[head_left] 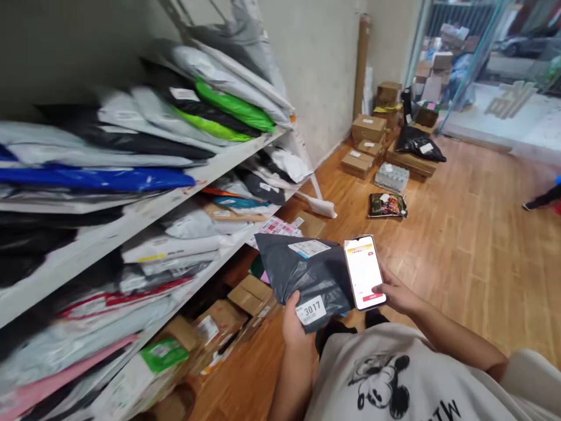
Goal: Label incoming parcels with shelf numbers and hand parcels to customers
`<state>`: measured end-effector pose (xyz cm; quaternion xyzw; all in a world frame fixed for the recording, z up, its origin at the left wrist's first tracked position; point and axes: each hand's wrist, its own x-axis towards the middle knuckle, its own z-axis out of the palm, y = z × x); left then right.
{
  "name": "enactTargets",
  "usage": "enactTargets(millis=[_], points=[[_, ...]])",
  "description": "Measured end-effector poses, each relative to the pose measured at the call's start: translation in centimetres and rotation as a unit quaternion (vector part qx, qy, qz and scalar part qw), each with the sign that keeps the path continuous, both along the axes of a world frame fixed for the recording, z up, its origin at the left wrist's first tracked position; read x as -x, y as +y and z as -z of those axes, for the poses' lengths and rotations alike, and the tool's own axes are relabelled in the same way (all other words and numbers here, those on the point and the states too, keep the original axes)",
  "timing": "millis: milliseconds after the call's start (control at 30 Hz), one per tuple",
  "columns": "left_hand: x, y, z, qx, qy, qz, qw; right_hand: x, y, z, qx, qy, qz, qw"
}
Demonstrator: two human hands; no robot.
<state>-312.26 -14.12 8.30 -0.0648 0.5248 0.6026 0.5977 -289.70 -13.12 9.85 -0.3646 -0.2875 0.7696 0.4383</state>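
My left hand (294, 320) is closed on the lower edge of a dark grey mailing bag (302, 269), its thumb on top beside a white label reading 3017. A second white and blue label sits near the bag's upper edge. In my right hand (397, 291) is a smartphone (365, 273), held upright with its lit screen facing me. The thumb rests on the lower part of the screen, near a red bar. The phone is just right of the bag, over its right edge. The fingers behind the bag and the phone are hidden.
White shelves (175, 202) stacked with mailing bags run along my left. Cardboard boxes (249, 294) sit on the floor beneath them. Ahead stand more boxes (368, 128), a black bag (419, 144) and a wrapped pack (391, 177) before a glass door (473, 64). A person's leg (543, 199) shows far right.
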Motion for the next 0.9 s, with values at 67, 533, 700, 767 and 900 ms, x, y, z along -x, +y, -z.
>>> enactTargets(millis=[67, 533, 700, 767, 900], points=[[-2.3, 0.7, -1.2, -0.011, 0.003, 0.028, 1.000, -1.9, -1.1, 0.1, -0.010, -0.006, 0.041, 0.999], [-8.3, 0.9, -5.6, -0.013, 0.094, 0.043, 0.995, -6.2, -4.7, -0.9, 0.028, 0.034, 0.148, 0.988], [-6.9, 0.7, -5.6, -0.044, 0.129, 0.035, 0.990, -5.2, -5.5, -1.3, -0.022, 0.039, 0.136, 0.990], [-6.2, 0.7, -5.9, -0.045, 0.141, 0.024, 0.989, -4.6, -5.7, -1.5, -0.034, 0.038, 0.118, 0.992], [-4.9, 0.6, -6.9, -0.099, 0.179, 0.052, 0.977, -2.8, -5.7, -1.9, -0.050, 0.045, 0.084, 0.994]])
